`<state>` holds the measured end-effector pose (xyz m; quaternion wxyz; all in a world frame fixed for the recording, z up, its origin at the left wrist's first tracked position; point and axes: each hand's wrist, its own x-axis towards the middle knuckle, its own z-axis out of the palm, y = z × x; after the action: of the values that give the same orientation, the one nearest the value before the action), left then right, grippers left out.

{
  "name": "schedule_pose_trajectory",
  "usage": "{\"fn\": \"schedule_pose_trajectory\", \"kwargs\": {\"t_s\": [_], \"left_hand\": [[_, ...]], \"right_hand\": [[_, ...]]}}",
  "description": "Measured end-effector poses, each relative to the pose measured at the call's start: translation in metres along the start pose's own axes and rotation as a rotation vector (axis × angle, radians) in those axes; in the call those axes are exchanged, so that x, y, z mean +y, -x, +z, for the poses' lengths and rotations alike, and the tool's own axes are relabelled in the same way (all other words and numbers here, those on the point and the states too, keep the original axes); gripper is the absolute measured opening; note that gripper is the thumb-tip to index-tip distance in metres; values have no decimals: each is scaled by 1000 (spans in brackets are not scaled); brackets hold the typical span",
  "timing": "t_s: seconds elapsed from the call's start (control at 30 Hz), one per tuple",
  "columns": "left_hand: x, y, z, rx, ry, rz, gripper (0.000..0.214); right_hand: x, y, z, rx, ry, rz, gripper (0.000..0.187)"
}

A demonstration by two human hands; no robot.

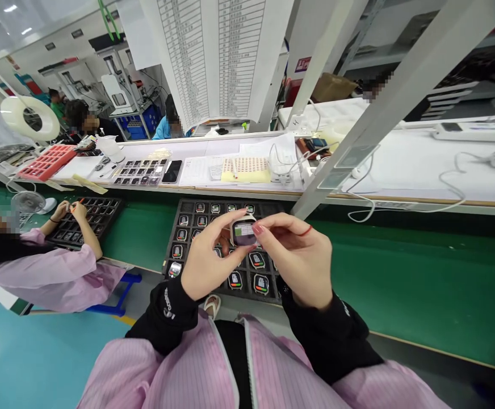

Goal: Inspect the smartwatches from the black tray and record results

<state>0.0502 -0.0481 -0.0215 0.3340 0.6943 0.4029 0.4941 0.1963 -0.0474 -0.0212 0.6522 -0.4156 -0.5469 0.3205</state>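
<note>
Yeah, so the watch (243, 233) is up over the tray (187, 208), clamped between the left hand's (209, 258) thumb and forefinger, with the right hand's (302, 255) bunched fingertips touching its right edge, can't tell if they're gripping anything.

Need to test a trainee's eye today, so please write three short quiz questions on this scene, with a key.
1. True or false: the left hand holds a watch above the black tray.
2. The finger band on the right hand is: A) blue, B) red, C) white.
3. Fill in: as the camera sees it, the red tray is to the ___ of the dotted yellow sheet.

Key: 1. True. 2. B. 3. Left.
</note>
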Motion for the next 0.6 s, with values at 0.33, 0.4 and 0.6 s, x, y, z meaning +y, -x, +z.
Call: {"fn": "schedule_pose_trajectory", "kwargs": {"t_s": [0.33,0.4,0.6], "left_hand": [[-1,1,2,27,-1,3,50],[-1,1,3,33,3,-5,49],[-1,1,3,28,3,-18,50]], "right_hand": [[5,5,5,49,35,-29,14],[7,6,5,59,39,-23,15],[9,6,6,66,43,-15,16]]}}
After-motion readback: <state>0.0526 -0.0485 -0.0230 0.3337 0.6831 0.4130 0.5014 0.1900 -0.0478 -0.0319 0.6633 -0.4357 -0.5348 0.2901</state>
